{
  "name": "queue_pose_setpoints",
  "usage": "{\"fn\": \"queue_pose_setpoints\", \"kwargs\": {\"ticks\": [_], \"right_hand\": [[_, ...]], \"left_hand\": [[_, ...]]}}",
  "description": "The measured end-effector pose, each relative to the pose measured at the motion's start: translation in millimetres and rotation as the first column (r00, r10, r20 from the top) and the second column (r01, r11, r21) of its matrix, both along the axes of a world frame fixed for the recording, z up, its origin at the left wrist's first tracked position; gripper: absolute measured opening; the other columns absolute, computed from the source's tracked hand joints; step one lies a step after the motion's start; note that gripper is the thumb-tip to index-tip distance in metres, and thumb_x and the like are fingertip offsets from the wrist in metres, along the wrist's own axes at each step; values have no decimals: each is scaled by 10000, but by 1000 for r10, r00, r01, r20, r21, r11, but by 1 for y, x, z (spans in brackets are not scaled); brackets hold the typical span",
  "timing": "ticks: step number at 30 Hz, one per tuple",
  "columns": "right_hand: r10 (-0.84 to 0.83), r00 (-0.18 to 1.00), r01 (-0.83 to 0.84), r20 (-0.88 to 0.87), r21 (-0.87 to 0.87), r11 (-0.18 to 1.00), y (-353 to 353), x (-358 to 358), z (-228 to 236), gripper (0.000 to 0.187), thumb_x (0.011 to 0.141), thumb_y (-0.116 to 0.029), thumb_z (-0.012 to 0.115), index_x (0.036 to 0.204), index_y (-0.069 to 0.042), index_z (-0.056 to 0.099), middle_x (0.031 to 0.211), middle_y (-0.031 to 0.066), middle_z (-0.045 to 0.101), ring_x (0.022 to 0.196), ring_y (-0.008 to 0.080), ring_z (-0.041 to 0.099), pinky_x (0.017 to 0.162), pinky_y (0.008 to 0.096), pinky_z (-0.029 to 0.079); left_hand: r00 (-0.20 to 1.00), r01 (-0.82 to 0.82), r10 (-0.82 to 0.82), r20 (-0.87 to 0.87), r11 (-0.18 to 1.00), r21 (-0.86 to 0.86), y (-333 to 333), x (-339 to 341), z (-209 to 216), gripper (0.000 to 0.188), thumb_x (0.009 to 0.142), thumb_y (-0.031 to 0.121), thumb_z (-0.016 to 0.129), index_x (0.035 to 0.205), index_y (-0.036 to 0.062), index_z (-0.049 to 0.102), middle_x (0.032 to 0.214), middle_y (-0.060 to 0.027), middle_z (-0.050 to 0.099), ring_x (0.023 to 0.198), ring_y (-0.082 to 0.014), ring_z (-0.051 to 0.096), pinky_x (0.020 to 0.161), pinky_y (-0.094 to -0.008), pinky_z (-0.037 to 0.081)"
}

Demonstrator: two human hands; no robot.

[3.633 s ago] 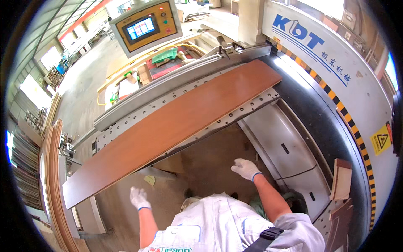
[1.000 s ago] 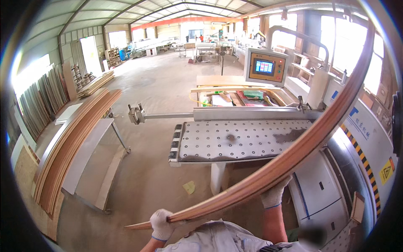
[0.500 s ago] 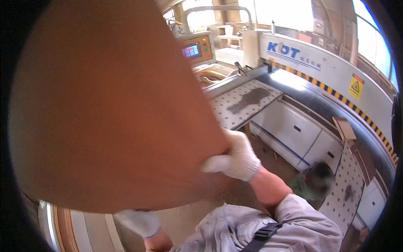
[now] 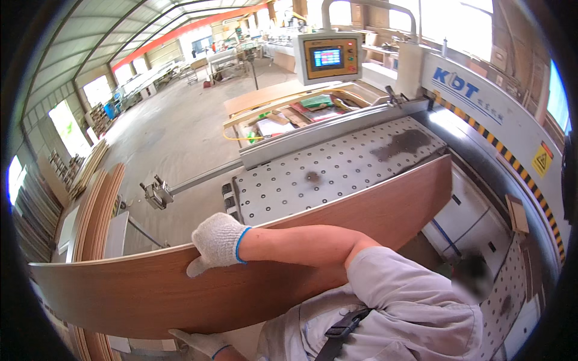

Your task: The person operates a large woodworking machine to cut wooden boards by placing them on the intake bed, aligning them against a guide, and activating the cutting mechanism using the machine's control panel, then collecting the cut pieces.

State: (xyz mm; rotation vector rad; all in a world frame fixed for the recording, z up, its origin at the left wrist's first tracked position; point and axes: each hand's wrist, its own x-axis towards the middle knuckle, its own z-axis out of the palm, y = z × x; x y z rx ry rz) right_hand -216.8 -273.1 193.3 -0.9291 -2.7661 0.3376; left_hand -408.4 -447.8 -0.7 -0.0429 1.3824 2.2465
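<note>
A long reddish-brown wood-grain board (image 4: 313, 253) stands on edge in front of me, running from the far left to the machine bed on the right. My right hand (image 4: 218, 242), in a white knitted glove, is closed over its upper edge, with the thumb on the near face. At the lower edge my left hand (image 4: 201, 343), gloved as well, supports the board; its fingers are partly hidden. The right part of the board rises beside the white perforated machine table (image 4: 283, 189), along its near edge. I cannot tell whether they touch.
A control panel (image 4: 329, 57) with a lit screen stands beyond the table, and a striped machine beam (image 4: 481, 120) runs along the right. Stacked boards (image 4: 99, 210) lie at left. Close by at lower right is another person's blurred head (image 4: 472, 277). A small clamp-like bracket (image 4: 158, 194) ends a rail.
The board has swung down from upright across my view to lie lengthwise on edge, uncovering the table and hall. My right hand has moved left and up with it.
</note>
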Motion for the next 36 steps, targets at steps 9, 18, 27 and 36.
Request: {"fn": "queue_pose_setpoints", "kwargs": {"ticks": [9,18,27,36], "right_hand": [[11,989,9,145,-136,991,120,17,-102,762,969,-653,475,894,45,770,906,273,729,888,434,709,827,495,554],[10,945,145,328,-446,883,260,119,-182,772,993,-688,402,1137,-20,759,1174,227,728,1107,412,681,962,471,520],[-101,875,381,473,-546,746,358,217,-184,820,965,-765,400,1214,-64,745,1270,187,711,1211,377,647,1032,425,485],[-582,789,563,-196,-146,813,358,309,-146,356,922,-314,730,750,-10,660,796,168,672,774,355,673,768,431,550]], "left_hand": [[955,116,-96,281,992,-55,57,63,-71,908,984,711,453,1651,138,229,1681,-121,283,1520,-340,305,1234,-505,280],[919,264,-217,330,959,-105,149,206,-9,667,1057,544,477,1571,123,426,1589,-112,457,1416,-277,447,1194,-443,333],[779,455,-423,463,889,47,230,270,-62,609,1046,517,557,1425,42,520,1432,-88,571,1239,-272,590,1046,-450,516],[123,950,-881,458,-29,-311,234,254,-81,249,1014,232,649,993,-5,721,981,-106,767,918,-173,728,833,-312,583]]}}
